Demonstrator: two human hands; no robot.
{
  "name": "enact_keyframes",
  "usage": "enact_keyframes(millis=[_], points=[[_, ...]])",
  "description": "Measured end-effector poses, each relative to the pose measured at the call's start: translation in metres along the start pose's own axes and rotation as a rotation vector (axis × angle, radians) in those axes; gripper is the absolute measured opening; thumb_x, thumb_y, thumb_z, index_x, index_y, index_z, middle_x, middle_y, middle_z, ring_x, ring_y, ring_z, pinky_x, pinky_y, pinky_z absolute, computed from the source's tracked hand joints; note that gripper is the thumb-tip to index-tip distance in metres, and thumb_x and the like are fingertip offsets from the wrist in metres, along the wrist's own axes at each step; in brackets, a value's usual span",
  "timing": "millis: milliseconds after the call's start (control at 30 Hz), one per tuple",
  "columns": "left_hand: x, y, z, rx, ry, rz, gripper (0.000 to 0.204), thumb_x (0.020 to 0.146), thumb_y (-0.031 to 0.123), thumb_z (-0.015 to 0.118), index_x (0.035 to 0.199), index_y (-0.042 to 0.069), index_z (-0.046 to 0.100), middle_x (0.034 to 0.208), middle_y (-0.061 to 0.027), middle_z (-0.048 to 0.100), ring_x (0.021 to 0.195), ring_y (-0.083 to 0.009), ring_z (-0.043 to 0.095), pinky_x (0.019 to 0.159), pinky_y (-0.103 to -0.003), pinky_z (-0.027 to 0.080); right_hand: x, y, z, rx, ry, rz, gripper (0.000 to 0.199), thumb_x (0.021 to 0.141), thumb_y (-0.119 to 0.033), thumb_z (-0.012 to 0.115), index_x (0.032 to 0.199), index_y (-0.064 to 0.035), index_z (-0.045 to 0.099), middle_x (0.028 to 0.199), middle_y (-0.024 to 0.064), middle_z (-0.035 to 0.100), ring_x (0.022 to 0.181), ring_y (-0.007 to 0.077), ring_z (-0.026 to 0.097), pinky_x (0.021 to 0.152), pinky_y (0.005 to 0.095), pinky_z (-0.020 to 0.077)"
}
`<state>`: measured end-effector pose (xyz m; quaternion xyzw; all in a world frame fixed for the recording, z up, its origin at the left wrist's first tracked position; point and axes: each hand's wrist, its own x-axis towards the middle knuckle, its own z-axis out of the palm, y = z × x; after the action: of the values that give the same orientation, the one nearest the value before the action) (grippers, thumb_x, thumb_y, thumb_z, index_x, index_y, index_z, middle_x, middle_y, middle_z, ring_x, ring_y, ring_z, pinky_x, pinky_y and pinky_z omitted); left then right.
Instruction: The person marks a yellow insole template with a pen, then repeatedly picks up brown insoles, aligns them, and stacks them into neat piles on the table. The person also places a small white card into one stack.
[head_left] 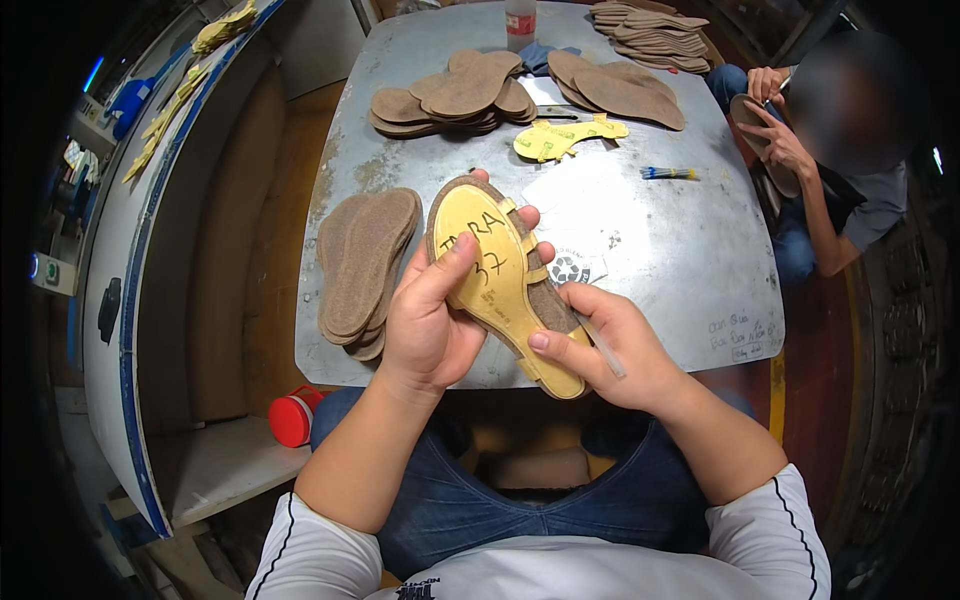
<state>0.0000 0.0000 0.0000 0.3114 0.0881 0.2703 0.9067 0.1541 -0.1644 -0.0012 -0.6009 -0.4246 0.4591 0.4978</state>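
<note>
My left hand [425,320] grips a brown sole [545,305] with a yellow sole-shaped template [500,285] pressed flat on top, thumb on the template. My right hand [610,345] steadies the heel end of the template and holds a thin pale pen [603,350] between its fingers. Both are held over the near edge of the grey metal table [660,250]. A stack of brown soles [362,265] lies just left of my left hand.
More brown sole piles [455,95] [620,92] [655,35] lie farther back, with a second yellow template [565,137], a blue pen [668,173] and a bottle [520,22]. Another person's hands [775,125] work a sole at the right. A red cap [292,417] sits low left.
</note>
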Motion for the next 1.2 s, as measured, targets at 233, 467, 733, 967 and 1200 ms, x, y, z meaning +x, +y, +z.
enact_keyframes(millis=[233,467,733,967,1200], points=[[0.0,0.001,0.001,-0.013,-0.041,-0.01,0.062,0.12,0.022,0.054,0.177,0.014,0.03,0.159,-0.0258,0.059,0.141,-0.0441,0.066,0.122,-0.058,0.053,0.002,-0.002,-0.004,0.008,-0.028,0.031,0.038,0.105,-0.031,0.082,0.121,0.0031,0.074,0.1,0.0101,0.078,0.094,0.0149,0.072,0.087,0.0344,0.0582],[-0.003,-0.008,0.007,-0.003,-0.056,0.018,0.068,0.114,0.008,0.062,0.175,0.014,0.033,0.167,-0.0225,0.053,0.152,-0.0435,0.057,0.125,-0.058,0.051,-0.001,-0.003,-0.003,0.19,0.024,0.074,0.037,0.106,-0.03,0.081,0.119,0.0036,0.074,0.099,0.0096,0.077,0.094,0.0125,0.071,0.086,0.0325,0.0581],[0.0,-0.011,0.004,-0.02,-0.022,0.008,0.065,0.111,0.003,0.063,0.17,0.008,0.037,0.166,-0.0228,0.053,0.151,-0.042,0.059,0.121,-0.059,0.056,-0.002,-0.002,-0.004,0.071,0.022,0.015,0.037,0.105,-0.031,0.082,0.115,0.0032,0.073,0.095,0.008,0.077,0.088,0.0118,0.071,0.081,0.0317,0.0581],[-0.003,-0.007,0.008,0.089,-0.081,0.027,0.061,0.109,0.003,0.067,0.166,0.003,0.044,0.161,-0.0241,0.059,0.144,-0.0415,0.065,0.12,-0.057,0.057,0.002,0.001,-0.008,-0.054,-0.014,0.059,0.045,0.103,-0.034,0.084,0.12,0.0062,0.073,0.102,0.0147,0.079,0.096,0.0192,0.074,0.089,0.0358,0.0591],[-0.007,-0.008,0.011,0.219,-0.141,0.039,0.06,0.109,0.003,0.068,0.165,0.001,0.046,0.158,-0.0267,0.063,0.141,-0.0401,0.068,0.12,-0.054,0.056,0.004,-0.001,-0.012,-0.158,-0.06,0.073,0.053,0.103,-0.034,0.082,0.133,0.0083,0.072,0.117,0.0217,0.08,0.111,0.0286,0.076,0.103,0.0411,0.0566]])
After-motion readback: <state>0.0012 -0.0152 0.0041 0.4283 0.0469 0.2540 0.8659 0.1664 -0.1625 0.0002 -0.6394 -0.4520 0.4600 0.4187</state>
